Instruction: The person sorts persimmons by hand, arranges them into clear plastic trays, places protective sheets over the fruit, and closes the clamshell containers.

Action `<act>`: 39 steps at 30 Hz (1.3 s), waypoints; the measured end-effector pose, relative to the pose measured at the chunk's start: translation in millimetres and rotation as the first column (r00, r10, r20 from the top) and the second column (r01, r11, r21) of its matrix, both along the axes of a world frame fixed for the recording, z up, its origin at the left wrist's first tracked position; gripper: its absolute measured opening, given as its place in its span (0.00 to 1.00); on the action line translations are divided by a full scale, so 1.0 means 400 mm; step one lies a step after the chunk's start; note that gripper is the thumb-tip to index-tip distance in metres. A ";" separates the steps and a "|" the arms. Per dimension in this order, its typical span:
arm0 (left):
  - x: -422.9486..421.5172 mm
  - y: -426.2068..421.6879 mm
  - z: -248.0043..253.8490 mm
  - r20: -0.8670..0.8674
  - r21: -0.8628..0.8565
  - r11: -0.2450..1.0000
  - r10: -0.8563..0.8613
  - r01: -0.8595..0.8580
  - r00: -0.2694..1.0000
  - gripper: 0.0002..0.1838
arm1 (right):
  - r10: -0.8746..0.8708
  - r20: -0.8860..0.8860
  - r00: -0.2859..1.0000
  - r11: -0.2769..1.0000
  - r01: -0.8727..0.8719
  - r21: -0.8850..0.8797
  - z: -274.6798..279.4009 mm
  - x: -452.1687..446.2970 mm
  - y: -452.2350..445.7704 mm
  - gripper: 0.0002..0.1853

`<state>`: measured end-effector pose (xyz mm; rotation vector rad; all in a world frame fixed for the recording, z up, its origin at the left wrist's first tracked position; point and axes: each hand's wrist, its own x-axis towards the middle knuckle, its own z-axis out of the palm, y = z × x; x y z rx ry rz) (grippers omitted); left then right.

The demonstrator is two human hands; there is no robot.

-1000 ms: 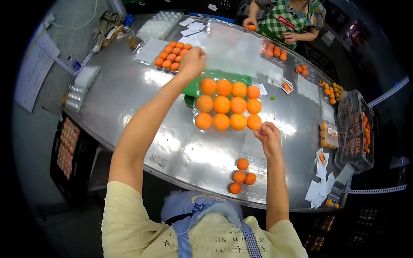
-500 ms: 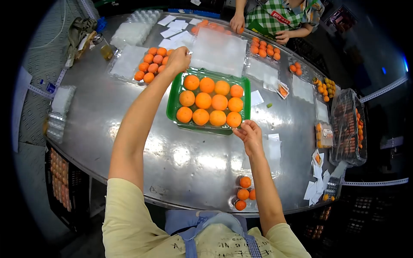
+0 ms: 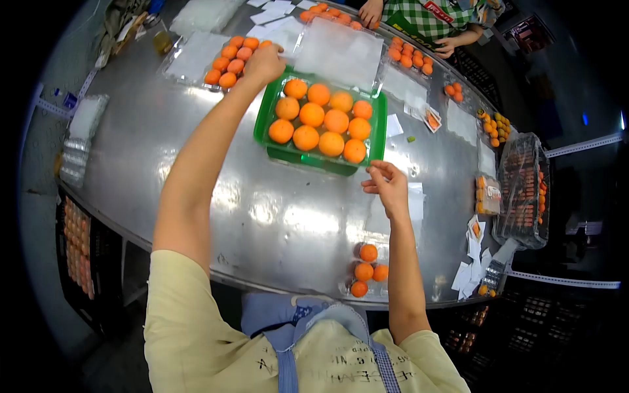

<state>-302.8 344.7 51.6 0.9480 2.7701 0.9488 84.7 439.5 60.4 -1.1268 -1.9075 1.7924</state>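
A clear plastic tray with several orange fruits in rows sits inside a green tray on the metal table. My left hand is at the green tray's far left corner, fingers closed; whatever they grip there is too small to make out. At the near right corner is my right hand, with thumb and forefinger close together at the clear plastic's edge and the other fingers curled. Left of my left hand, another clear pack holds orange fruits. Loose orange fruits lie near the front edge.
Across the table stands a person in a green checked apron, hands near fruit packs. An open clear lid lies behind the green tray. On the right are a plastic-wrapped crate, white cards and a fruit pack.
The clear fruit tray, held up above the green tray at first, has come down into it. Both hands have moved with it, and my right hand now sits lightly at its corner.
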 end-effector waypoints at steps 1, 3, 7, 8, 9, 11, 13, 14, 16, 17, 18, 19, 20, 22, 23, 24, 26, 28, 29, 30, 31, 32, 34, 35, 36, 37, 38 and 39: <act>0.005 -0.031 -0.002 0.006 0.060 0.998 -0.020 0.019 1.000 0.20 | -0.001 -0.001 1.000 1.000 0.001 0.018 0.004 0.020 -0.007 0.16; 0.023 -0.104 -0.008 0.016 0.178 0.982 -0.061 0.057 0.998 0.19 | -0.005 -0.002 1.000 0.999 0.005 0.051 0.006 0.064 -0.026 0.15; 0.113 -0.301 -0.030 0.124 0.363 0.932 -0.053 0.004 0.991 0.16 | -0.001 0.059 0.998 1.000 0.001 0.012 -0.023 0.170 -0.082 0.13; 0.136 -0.354 -0.046 0.150 0.361 0.932 -0.023 -0.033 0.988 0.16 | 0.008 0.085 0.996 1.000 -0.008 0.003 -0.029 0.195 -0.098 0.13; 0.163 -0.408 -0.059 0.173 0.358 0.931 0.008 -0.070 0.985 0.16 | 0.018 0.095 0.995 1.000 -0.018 -0.006 -0.039 0.219 -0.111 0.13; 0.203 -0.504 -0.112 0.298 0.372 0.916 0.033 -0.148 0.954 0.15 | 0.039 0.109 0.993 0.999 -0.037 -0.019 -0.068 0.266 -0.132 0.13; 0.235 -0.584 -0.170 0.412 0.382 0.902 0.029 -0.201 0.911 0.14 | 0.054 0.136 0.989 0.998 -0.049 -0.043 -0.088 0.298 -0.153 0.13; 0.253 -0.619 -0.201 0.468 0.383 0.898 0.013 -0.216 0.884 0.14 | 0.063 0.153 0.986 0.997 -0.055 -0.054 -0.091 0.309 -0.165 0.14; 0.297 -0.667 -0.245 0.557 0.368 0.895 0.006 -0.252 0.831 0.14 | 0.097 0.163 0.982 0.994 -0.086 -0.071 -0.102 0.321 -0.179 0.14; 0.320 -0.687 -0.261 0.591 0.351 0.895 0.015 -0.274 0.806 0.14 | 0.108 0.167 0.980 0.992 -0.095 -0.080 -0.104 0.323 -0.185 0.14; 0.344 -0.705 -0.271 0.625 0.333 0.896 0.026 -0.295 0.780 0.14 | 0.119 0.170 0.978 0.990 -0.105 -0.089 -0.104 0.319 -0.196 0.14; 0.368 -0.718 -0.271 0.649 0.305 0.897 0.049 -0.319 0.759 0.14 | 0.130 0.172 0.977 0.989 -0.115 -0.098 -0.104 0.312 -0.206 0.14; 0.391 -0.728 -0.272 0.672 0.277 0.898 0.072 -0.341 0.737 0.14 | 0.140 0.164 0.976 0.986 -0.122 -0.112 -0.101 0.303 -0.216 0.14; 0.426 -0.746 -0.283 0.708 0.241 0.895 0.102 -0.375 0.699 0.14 | 0.159 0.151 0.976 0.980 -0.138 -0.144 -0.094 0.280 -0.233 0.13; 0.437 -0.754 -0.292 0.720 0.234 0.892 0.108 -0.387 0.685 0.14 | 0.178 0.145 0.973 0.977 -0.157 -0.144 -0.095 0.269 -0.240 0.13; 0.445 -0.761 -0.303 0.732 0.227 0.889 0.114 -0.398 0.671 0.14 | 0.196 0.140 0.971 0.974 -0.176 -0.144 -0.095 0.259 -0.246 0.13; 0.451 -0.777 -0.332 0.752 0.244 0.875 0.101 -0.418 0.651 0.13 | 0.230 0.127 0.965 0.967 -0.211 -0.145 -0.099 0.240 -0.253 0.13; 0.457 -0.787 -0.335 0.764 0.266 0.861 0.086 -0.434 0.639 0.13 | 0.261 0.112 0.959 0.959 -0.243 -0.148 -0.106 0.221 -0.256 0.13; 0.460 -0.789 -0.336 0.755 0.276 0.857 0.087 -0.435 0.650 0.12 | 0.269 0.099 0.958 0.957 -0.254 -0.142 -0.105 0.213 -0.255 0.13; 0.459 -0.790 -0.344 0.746 0.288 0.853 0.085 -0.435 0.661 0.12 | 0.276 0.087 0.957 0.955 -0.263 -0.134 -0.098 0.201 -0.253 0.13; 0.459 -0.788 -0.348 0.735 0.302 0.849 0.082 -0.434 0.673 0.12 | 0.282 0.074 0.957 0.954 -0.272 -0.124 -0.089 0.189 -0.247 0.13; 0.461 -0.788 -0.351 0.739 0.301 0.838 0.096 -0.455 0.666 0.12 | 0.273 0.075 0.959 0.960 -0.267 -0.084 -0.075 0.176 -0.241 0.13; 0.468 -0.782 -0.340 0.742 0.309 0.814 0.116 -0.491 0.660 0.11 | 0.253 0.070 0.965 0.967 -0.254 0.005 -0.038 0.141 -0.217 0.13; 0.475 -0.772 -0.333 0.734 0.296 0.801 0.158 -0.520 0.661 0.11 | 0.235 0.039 0.971 0.971 -0.237 0.026 -0.026 0.124 -0.197 0.12; 0.486 -0.765 -0.324 0.724 0.282 0.787 0.201 -0.549 0.660 0.11 | 0.218 0.007 0.976 0.975 -0.218 0.046 -0.015 0.107 -0.176 0.12; 0.491 -0.765 -0.348 0.658 0.303 0.786 0.236 -0.538 0.715 0.11 | 0.201 -0.026 0.979 0.978 -0.199 0.065 -0.004 0.090 -0.157 0.12; 0.494 -0.765 -0.376 0.584 0.324 0.786 0.271 -0.527 0.765 0.10 | 0.190 -0.058 0.980 0.980 -0.186 0.077 0.010 0.073 -0.140 0.12; 0.505 -0.760 -0.375 0.522 0.331 0.775 0.324 -0.538 0.789 0.11 | 0.180 -0.083 0.980 0.981 -0.173 0.084 0.023 0.054 -0.127 0.12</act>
